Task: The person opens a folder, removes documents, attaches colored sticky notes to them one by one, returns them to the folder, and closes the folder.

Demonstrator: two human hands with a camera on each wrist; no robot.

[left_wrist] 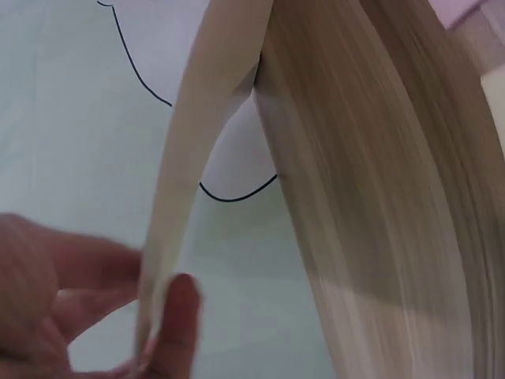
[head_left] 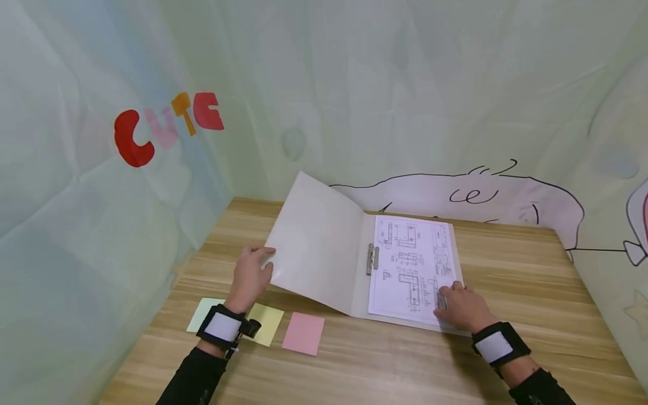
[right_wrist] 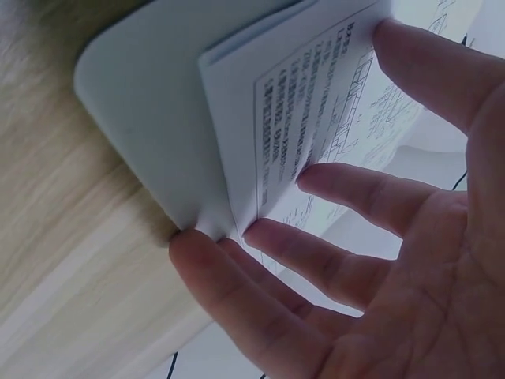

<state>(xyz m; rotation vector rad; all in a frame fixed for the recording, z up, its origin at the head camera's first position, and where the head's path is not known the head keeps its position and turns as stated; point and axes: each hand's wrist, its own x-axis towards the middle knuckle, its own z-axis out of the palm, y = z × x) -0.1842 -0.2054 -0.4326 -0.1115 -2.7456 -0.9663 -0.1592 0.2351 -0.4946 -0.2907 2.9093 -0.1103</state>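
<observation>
A white folder (head_left: 319, 242) lies opened on the wooden table, its left cover raised at a slant. My left hand (head_left: 250, 278) holds that cover's outer edge, pinched between thumb and fingers in the left wrist view. Inside, a metal clip (head_left: 373, 260) sits by the spine at the left edge of sheets of technical drawings (head_left: 427, 247). At their lower right corner rests my right hand (head_left: 464, 309). In the right wrist view its spread fingertips (right_wrist: 272, 237) touch the printed paper and the folder's edge.
Three sticky notes lie near the left forearm: a pale green one (head_left: 201, 315), a yellow one (head_left: 270, 323) and a pink one (head_left: 304, 333). The wooden table (head_left: 385, 365) meets printed fabric walls (head_left: 405, 101) at the back and left.
</observation>
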